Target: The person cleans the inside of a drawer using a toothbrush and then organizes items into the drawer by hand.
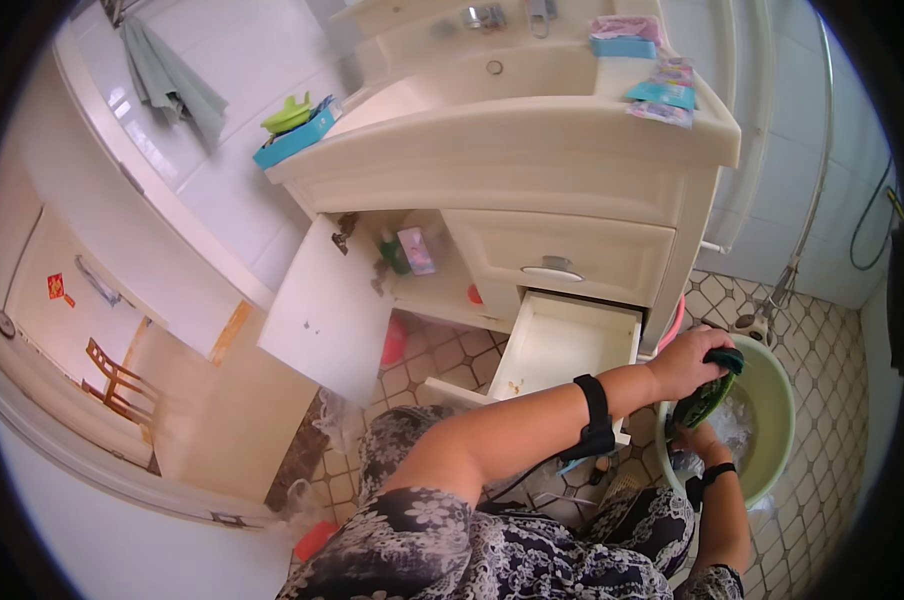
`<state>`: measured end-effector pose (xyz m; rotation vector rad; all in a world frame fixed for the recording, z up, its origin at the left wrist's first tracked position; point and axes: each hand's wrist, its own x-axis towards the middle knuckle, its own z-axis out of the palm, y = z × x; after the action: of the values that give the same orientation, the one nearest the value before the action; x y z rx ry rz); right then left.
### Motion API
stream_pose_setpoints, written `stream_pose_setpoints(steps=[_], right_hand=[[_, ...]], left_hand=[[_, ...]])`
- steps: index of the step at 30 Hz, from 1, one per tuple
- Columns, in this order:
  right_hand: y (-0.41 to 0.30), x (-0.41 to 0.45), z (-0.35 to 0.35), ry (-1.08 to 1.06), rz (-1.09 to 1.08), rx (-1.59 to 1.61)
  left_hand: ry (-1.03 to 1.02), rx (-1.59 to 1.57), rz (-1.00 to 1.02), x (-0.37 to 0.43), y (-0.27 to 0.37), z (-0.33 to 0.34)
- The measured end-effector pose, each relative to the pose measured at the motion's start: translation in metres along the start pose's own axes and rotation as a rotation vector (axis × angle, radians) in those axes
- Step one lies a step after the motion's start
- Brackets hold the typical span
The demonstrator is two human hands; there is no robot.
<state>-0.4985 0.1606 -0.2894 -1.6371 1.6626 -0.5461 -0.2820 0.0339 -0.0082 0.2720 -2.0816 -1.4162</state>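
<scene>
Over a pale green plastic basin (782, 420) at the right, both hands hold a dark green cloth (703, 401). My left hand (692, 364) grips its upper end above the rim. Lower down, my right hand (701, 442) is closed around the cloth's other end, inside the basin by its near wall; its fingers are partly hidden. Water and what looks like clear plastic or suds lie in the basin below the cloth.
An emptied-looking drawer (564, 341) stands pulled out beside my left forearm. The vanity's cabinet door (332, 307) hangs open, with bottles inside. A shower hose (816, 172) runs down behind the basin. Packets (662, 94) and a blue tray (298, 142) sit on the sink's edges.
</scene>
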Motion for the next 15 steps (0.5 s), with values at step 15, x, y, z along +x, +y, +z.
stream_pose_setpoints(steps=[15], right_hand=[[-0.13,-0.094,-0.197,0.489,0.346,0.649]], left_hand=[[-0.217,-0.022,-0.397,0.001,-0.016,0.022]])
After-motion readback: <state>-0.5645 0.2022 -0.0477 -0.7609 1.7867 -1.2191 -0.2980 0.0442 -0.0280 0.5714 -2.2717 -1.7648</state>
